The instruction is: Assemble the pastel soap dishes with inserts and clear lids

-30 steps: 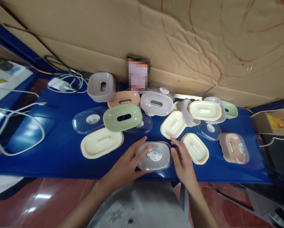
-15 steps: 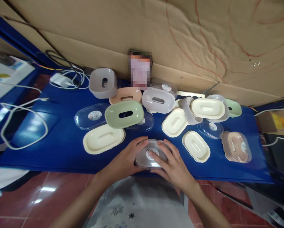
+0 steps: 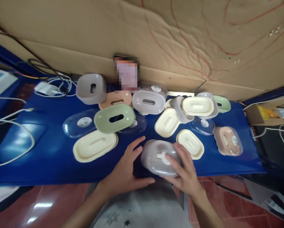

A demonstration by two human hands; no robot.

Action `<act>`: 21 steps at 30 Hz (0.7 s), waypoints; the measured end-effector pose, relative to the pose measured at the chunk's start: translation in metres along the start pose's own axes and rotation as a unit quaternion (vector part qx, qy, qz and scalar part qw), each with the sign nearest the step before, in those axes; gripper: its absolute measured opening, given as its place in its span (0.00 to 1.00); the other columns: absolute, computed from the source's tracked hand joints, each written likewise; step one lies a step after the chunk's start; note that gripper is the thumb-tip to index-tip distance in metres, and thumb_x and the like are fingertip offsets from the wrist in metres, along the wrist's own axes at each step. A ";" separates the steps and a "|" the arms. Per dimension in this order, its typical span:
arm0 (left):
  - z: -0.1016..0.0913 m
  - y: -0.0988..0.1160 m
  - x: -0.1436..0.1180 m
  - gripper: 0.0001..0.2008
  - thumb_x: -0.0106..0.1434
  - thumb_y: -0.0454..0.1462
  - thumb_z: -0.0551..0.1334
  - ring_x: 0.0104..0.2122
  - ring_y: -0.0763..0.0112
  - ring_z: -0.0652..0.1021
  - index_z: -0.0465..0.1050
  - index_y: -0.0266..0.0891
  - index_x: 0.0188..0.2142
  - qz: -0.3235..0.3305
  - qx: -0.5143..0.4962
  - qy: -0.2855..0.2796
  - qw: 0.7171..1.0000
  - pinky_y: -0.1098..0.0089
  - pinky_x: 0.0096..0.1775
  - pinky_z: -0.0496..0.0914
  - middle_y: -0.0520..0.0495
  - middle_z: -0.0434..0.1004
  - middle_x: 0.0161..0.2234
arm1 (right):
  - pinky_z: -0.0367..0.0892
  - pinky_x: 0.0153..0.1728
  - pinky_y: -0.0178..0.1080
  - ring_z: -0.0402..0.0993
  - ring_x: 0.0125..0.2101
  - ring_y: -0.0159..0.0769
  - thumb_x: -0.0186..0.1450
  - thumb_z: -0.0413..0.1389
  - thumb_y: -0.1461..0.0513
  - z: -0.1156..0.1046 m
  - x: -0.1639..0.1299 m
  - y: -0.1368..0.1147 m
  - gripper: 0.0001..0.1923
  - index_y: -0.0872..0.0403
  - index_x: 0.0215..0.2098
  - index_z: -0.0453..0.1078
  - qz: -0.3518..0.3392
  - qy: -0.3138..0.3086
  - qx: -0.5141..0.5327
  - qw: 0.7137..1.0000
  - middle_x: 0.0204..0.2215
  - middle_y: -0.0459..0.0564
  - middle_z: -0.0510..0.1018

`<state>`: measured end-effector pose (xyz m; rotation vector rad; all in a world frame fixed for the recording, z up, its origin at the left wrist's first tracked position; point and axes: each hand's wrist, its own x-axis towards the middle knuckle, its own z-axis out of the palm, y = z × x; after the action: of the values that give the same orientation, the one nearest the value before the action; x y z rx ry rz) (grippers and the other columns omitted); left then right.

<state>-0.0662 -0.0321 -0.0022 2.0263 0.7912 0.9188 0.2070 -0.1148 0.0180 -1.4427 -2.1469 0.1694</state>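
1. across the middle is the blue table point(image 3: 49, 171), cut off at the left.
2. the left hand point(image 3: 123, 171) is spread wide beside the gray box point(image 3: 151, 167); i can't tell if its fingertips touch.
3. the gray box is near the table's front edge, its long way running left to right.
4. the right hand point(image 3: 186, 172) is clamped on its right end, hiding some of it.
5. the white label point(image 3: 165, 159) is blurry and partly under a finger.
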 end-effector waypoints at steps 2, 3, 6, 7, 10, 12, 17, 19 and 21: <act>0.012 0.012 0.015 0.42 0.74 0.42 0.66 0.70 0.48 0.69 0.43 0.52 0.78 0.003 0.023 0.036 0.999 0.42 0.65 0.71 0.34 0.61 0.72 | 0.72 0.63 0.67 0.67 0.69 0.64 0.68 0.70 0.54 -0.018 -0.024 0.009 0.43 0.43 0.76 0.60 0.079 0.091 -0.028 0.992 0.74 0.61 0.63; 0.020 0.018 0.023 0.36 0.76 0.39 0.63 0.68 0.51 0.71 0.48 0.49 0.77 0.003 0.043 0.027 0.999 0.46 0.65 0.72 0.35 0.66 0.69 | 0.72 0.63 0.68 0.68 0.68 0.65 0.67 0.71 0.54 -0.025 -0.037 0.015 0.44 0.43 0.76 0.60 0.126 0.137 -0.053 0.981 0.73 0.61 0.65; 0.054 0.032 0.050 0.27 0.77 0.38 0.61 0.68 0.52 0.71 0.60 0.43 0.72 0.066 0.138 -0.110 0.982 0.49 0.67 0.69 0.37 0.69 0.69 | 0.69 0.64 0.70 0.71 0.66 0.67 0.65 0.72 0.54 -0.038 -0.070 0.034 0.43 0.47 0.75 0.64 0.255 0.232 -0.143 0.928 0.70 0.63 0.70; 0.067 0.035 0.057 0.28 0.77 0.39 0.62 0.70 0.50 0.68 0.60 0.42 0.72 0.099 0.173 -0.152 0.968 0.47 0.68 0.66 0.37 0.65 0.72 | 0.69 0.64 0.70 0.72 0.66 0.67 0.65 0.72 0.53 -0.039 -0.079 0.041 0.42 0.48 0.74 0.65 0.285 0.247 -0.171 0.910 0.69 0.64 0.72; 0.101 0.037 0.075 0.28 0.76 0.37 0.62 0.72 0.49 0.64 0.61 0.39 0.72 0.156 0.244 -0.208 0.934 0.42 0.71 0.59 0.36 0.64 0.73 | 0.70 0.62 0.70 0.73 0.64 0.69 0.64 0.72 0.47 -0.034 -0.098 0.063 0.42 0.53 0.72 0.69 0.323 0.256 -0.239 0.879 0.67 0.66 0.73; 0.111 0.034 0.079 0.22 0.76 0.33 0.61 0.68 0.51 0.70 0.67 0.37 0.68 0.180 0.264 -0.219 0.922 0.41 0.70 0.58 0.36 0.73 0.65 | 0.71 0.61 0.70 0.72 0.64 0.71 0.64 0.71 0.45 -0.030 -0.105 0.077 0.42 0.54 0.71 0.70 0.317 0.246 -0.265 0.877 0.67 0.68 0.72; 0.083 0.026 0.058 0.09 0.75 0.32 0.62 0.48 0.59 0.79 0.77 0.37 0.53 0.203 0.270 -0.232 0.912 0.53 0.59 0.67 0.44 0.80 0.45 | 0.63 0.62 0.76 0.63 0.69 0.76 0.68 0.66 0.44 -0.038 -0.102 0.091 0.44 0.55 0.75 0.64 0.277 0.175 -0.295 0.898 0.73 0.72 0.62; 0.063 0.023 0.039 0.09 0.75 0.32 0.63 0.48 0.59 0.78 0.76 0.36 0.53 0.182 0.281 -0.235 0.912 0.56 0.55 0.67 0.44 0.80 0.45 | 0.59 0.63 0.78 0.58 0.71 0.76 0.70 0.65 0.46 -0.044 -0.088 0.085 0.43 0.54 0.77 0.60 0.259 0.170 -0.312 0.898 0.75 0.71 0.60; 0.045 0.020 0.020 0.10 0.75 0.31 0.62 0.48 0.60 0.78 0.76 0.38 0.54 0.142 0.290 -0.213 0.922 0.57 0.54 0.66 0.44 0.80 0.45 | 0.60 0.65 0.74 0.61 0.71 0.71 0.73 0.62 0.54 -0.042 -0.066 0.073 0.38 0.50 0.77 0.59 0.220 0.173 -0.285 0.917 0.73 0.67 0.64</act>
<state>-0.0142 -0.0439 0.0003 2.7883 0.5689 0.3666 0.3068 -0.1506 0.0012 -2.0867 -1.6154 -0.5601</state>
